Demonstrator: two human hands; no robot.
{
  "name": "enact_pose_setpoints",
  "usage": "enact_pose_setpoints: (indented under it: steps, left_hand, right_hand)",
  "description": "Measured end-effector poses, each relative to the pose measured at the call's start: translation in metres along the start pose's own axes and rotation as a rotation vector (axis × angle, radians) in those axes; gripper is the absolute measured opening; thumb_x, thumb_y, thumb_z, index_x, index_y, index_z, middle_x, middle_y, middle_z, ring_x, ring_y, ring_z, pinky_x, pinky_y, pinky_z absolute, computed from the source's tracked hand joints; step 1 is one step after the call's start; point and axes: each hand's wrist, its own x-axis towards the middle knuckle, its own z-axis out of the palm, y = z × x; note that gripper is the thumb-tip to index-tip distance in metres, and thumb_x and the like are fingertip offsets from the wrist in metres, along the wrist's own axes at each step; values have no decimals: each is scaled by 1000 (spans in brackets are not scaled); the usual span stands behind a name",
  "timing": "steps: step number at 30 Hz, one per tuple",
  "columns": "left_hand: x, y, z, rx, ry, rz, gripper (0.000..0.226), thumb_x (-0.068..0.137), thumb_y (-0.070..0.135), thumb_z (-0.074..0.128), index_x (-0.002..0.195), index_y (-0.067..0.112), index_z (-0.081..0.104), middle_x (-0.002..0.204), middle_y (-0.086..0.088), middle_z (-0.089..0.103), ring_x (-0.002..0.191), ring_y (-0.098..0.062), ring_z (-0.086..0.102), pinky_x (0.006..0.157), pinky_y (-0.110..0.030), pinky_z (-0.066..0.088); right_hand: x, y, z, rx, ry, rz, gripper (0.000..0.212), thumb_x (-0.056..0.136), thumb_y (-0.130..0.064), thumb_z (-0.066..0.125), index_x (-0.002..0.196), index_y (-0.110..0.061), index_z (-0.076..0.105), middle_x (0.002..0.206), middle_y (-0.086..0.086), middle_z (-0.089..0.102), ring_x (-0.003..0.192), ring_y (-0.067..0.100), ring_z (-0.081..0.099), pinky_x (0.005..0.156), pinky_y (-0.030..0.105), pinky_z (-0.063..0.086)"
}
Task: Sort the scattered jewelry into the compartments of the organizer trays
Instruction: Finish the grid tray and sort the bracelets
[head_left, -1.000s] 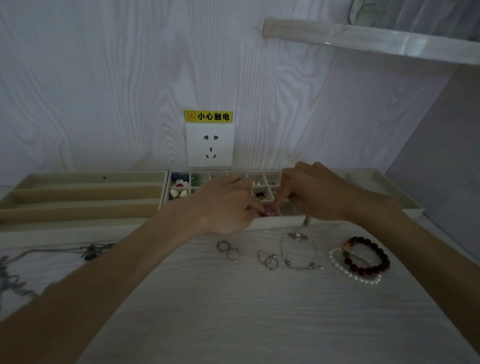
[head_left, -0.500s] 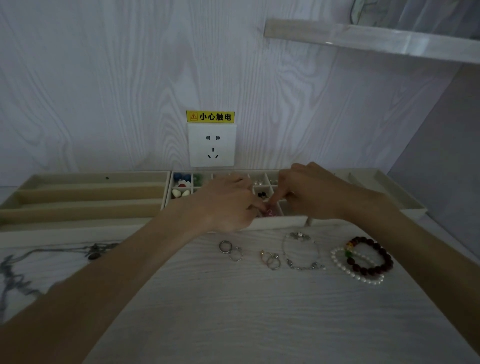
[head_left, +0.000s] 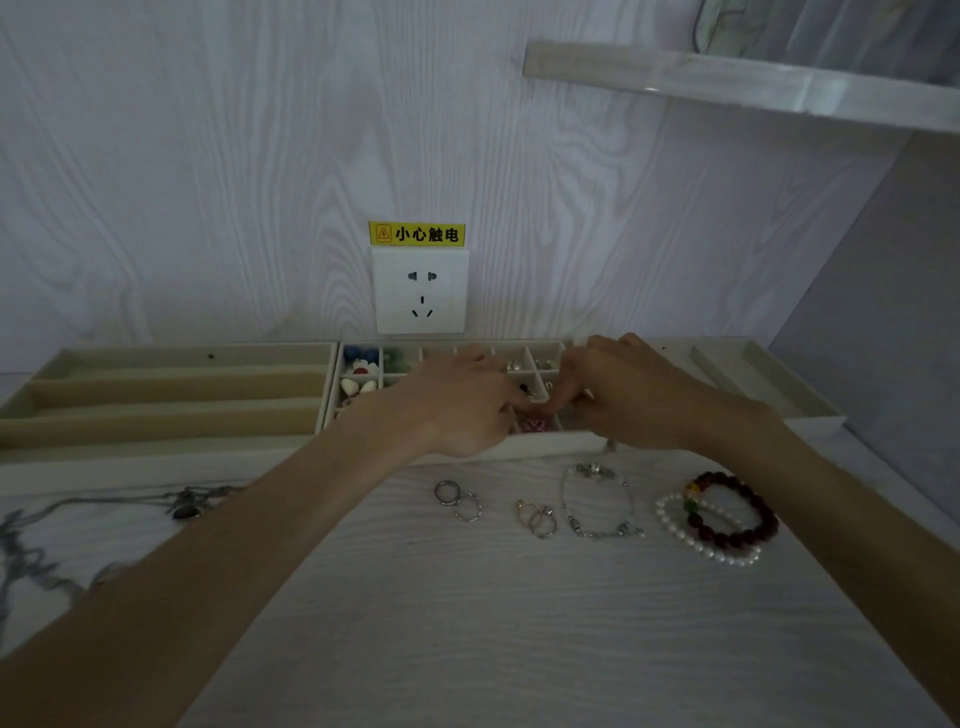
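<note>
The small-compartment organizer tray (head_left: 550, 446) stands in the middle against the wall. My left hand (head_left: 462, 410) and my right hand (head_left: 628, 397) hover over it, their curled fingertips meeting above the front compartments. Anything pinched between them is too small to see. A pink piece (head_left: 534, 425) lies in a front compartment just below the fingertips. On the table in front lie two silver rings (head_left: 457, 500), a pair of gold and silver rings (head_left: 536, 518), a silver chain bracelet (head_left: 597, 503), a pearl bracelet (head_left: 698, 545) and a dark red bead bracelet (head_left: 748, 512).
A long-slot tray (head_left: 156, 413) sits at the left and another tray (head_left: 758, 374) at the right. Blue, green and white beads (head_left: 358, 371) fill the left compartments. A dark pendant necklace (head_left: 187, 506) and tangled chains (head_left: 21, 556) lie at the table's left. A wall socket (head_left: 420, 291) is behind.
Both hands have crept slightly farther over the tray. The pink piece, earlier right at the fingertips, now lies in the front compartment below them.
</note>
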Motion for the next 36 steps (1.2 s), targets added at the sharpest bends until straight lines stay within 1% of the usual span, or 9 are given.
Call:
enact_pose_setpoints:
  steps: [2, 9, 13, 19, 24, 26, 30, 33, 36]
  left_hand:
    - [1, 1, 1, 9, -13, -13, 44, 99, 22, 29, 139, 34, 44, 124, -4, 50, 118, -21, 37, 106, -36, 31]
    - [0, -2, 3, -60, 57, -18, 41, 98, 22, 34, 133, 35, 50, 119, -2, 52, 117, -21, 41, 102, -39, 36]
    - [-1, -1, 3, -24, 37, -5, 42, 98, 23, 33, 134, 38, 47, 128, 0, 50, 119, -20, 40, 105, -38, 33]
    - [1, -3, 7, -27, 53, -29, 42, 97, 23, 34, 136, 30, 48, 126, -3, 50, 118, -21, 41, 103, -40, 36]
    - [0, -4, 5, -39, 20, -28, 43, 98, 21, 32, 135, 37, 47, 123, -7, 54, 115, -23, 41, 103, -36, 35]
    - [-1, -3, 5, -16, 18, -24, 44, 98, 21, 31, 135, 38, 48, 123, -7, 55, 116, -25, 40, 98, -32, 36]
    - [1, -2, 8, 46, 32, -14, 43, 97, 23, 32, 133, 35, 51, 122, -4, 57, 116, -24, 41, 98, -37, 39]
    - [0, -3, 6, -2, 45, -26, 41, 97, 24, 33, 132, 35, 51, 124, -1, 57, 115, -22, 41, 102, -38, 37]
    - [-10, -3, 3, -100, 133, -53, 38, 96, 22, 40, 128, 35, 56, 115, 0, 60, 100, -11, 39, 97, -36, 40]
  right_hand:
    - [0, 3, -2, 47, 3, 9, 43, 88, -9, 47, 110, -40, 67, 85, -6, 60, 78, 6, 39, 73, 22, 21]
    - [3, 3, 8, 53, -29, -9, 39, 90, -11, 51, 109, -41, 66, 78, -11, 58, 74, 5, 39, 74, 23, 23]
    - [-1, 5, 2, 35, -7, 11, 36, 93, -17, 49, 110, -45, 65, 87, -7, 62, 82, 8, 46, 68, 21, 19]
    - [-6, -8, -2, -36, -95, 33, 40, 95, -16, 43, 119, -43, 59, 90, -14, 50, 96, 12, 42, 80, 26, 19]
    - [-4, -15, -1, -127, -142, 33, 55, 92, -7, 39, 131, -44, 48, 124, 2, 54, 126, 27, 35, 94, 37, 26]
    - [-4, -15, -3, -109, -164, 28, 52, 93, -8, 40, 130, -44, 50, 121, 1, 56, 123, 25, 39, 94, 36, 26]
    - [-7, -6, -10, 2, -113, 45, 35, 96, -22, 42, 118, -42, 61, 89, -6, 61, 80, 8, 45, 80, 25, 26]
    - [-12, -2, -14, 11, -80, 29, 33, 95, -26, 43, 119, -42, 59, 75, -18, 45, 84, 6, 42, 80, 25, 24]
    - [-26, 0, -16, 95, -43, 45, 34, 95, -18, 46, 118, -38, 61, 83, -17, 52, 85, 7, 49, 83, 25, 35]
